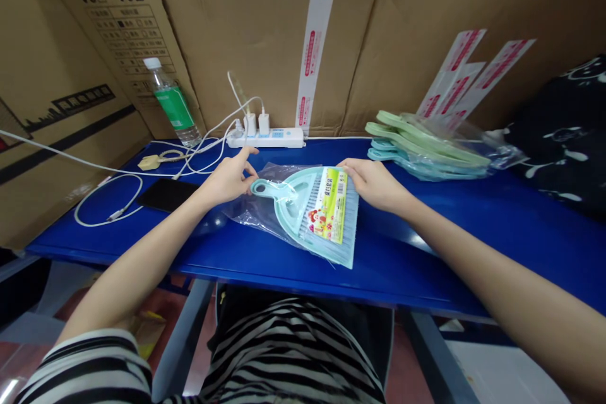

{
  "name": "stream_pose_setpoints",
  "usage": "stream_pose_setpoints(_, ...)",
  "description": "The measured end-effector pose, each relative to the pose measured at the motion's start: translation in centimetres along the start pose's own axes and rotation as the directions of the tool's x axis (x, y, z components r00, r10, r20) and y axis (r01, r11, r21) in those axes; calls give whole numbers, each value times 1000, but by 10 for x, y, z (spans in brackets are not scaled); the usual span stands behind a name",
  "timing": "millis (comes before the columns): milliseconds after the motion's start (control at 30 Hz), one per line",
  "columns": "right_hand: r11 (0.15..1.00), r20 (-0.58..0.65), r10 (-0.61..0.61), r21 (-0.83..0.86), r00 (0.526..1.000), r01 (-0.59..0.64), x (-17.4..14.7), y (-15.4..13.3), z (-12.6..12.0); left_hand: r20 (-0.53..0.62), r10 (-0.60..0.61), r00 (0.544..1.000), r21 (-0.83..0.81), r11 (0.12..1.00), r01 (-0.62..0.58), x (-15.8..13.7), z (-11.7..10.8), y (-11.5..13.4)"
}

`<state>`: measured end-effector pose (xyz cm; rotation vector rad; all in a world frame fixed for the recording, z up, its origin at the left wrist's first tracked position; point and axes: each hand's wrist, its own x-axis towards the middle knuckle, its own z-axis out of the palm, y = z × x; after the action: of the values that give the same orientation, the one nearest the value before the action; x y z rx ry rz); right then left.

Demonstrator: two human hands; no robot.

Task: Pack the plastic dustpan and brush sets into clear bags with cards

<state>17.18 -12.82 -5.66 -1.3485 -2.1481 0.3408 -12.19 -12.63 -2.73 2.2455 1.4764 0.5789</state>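
A light-blue dustpan and brush set (293,211) lies on the blue table in front of me, with a clear plastic bag (246,211) around or under its handle end. A yellow-green printed label (329,205) covers part of the bristles. My right hand (374,183) pinches the set's upper right corner, by the label's top edge. At the handle end, my left hand (233,177) has its index finger raised and apart, while the thumb and other fingers are curled beside the handle tip and bag. Whether those fingers grip the plastic is hard to see.
Several more green and blue dustpan sets (426,145) in plastic lie stacked at the back right, near a dark patterned cloth (563,132). A power strip (267,137) with white cables, a water bottle (173,104) and a black phone (168,194) are at left. Cardboard (265,31) walls the back.
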Motion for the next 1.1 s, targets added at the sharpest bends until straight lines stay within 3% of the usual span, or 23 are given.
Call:
stream_pose_setpoints(133, 997, 15, 59, 48, 998, -60, 0, -2, 4, 56, 5, 998, 23, 1000, -6, 1, 1, -3)
stream_pose_setpoints(267, 930, 169, 162, 302, 972, -208, 1, 0, 6, 79, 13, 997, 96, 995, -21, 2, 2, -6)
stream_pose_setpoints(433, 622, 398, 227, 643, 889, -447, 0, 3, 5, 37, 19, 999, 204, 979, -26, 2, 0, -8)
stream_pose_setpoints(533, 465, 488, 251, 697, 836, -546, 0, -4, 5, 24, -16, 1000, 291, 957, 8, 3, 1, -7)
stream_pose_setpoints(633, 374, 545, 302, 687, 782, -623, 0, -15, 4, 45, -23, 999, 293, 956, 9, 2, 2, -6)
stream_pose_setpoints(733, 361, 551, 327, 678, 768, -640, 1, -23, 5, 56, -41, 998, 284, 959, 23, 2, 2, -5)
stream_pose_setpoints(933, 458, 453, 305, 701, 837, -546, 3, -16, 7, 49, -31, 998, 301, 954, 15, 2, 1, -6)
stream_pose_setpoints(1100, 436, 443, 277, 733, 853, -523, 4, -11, 8, 13, 2, 1000, 365, 931, -7, 3, 0, -9)
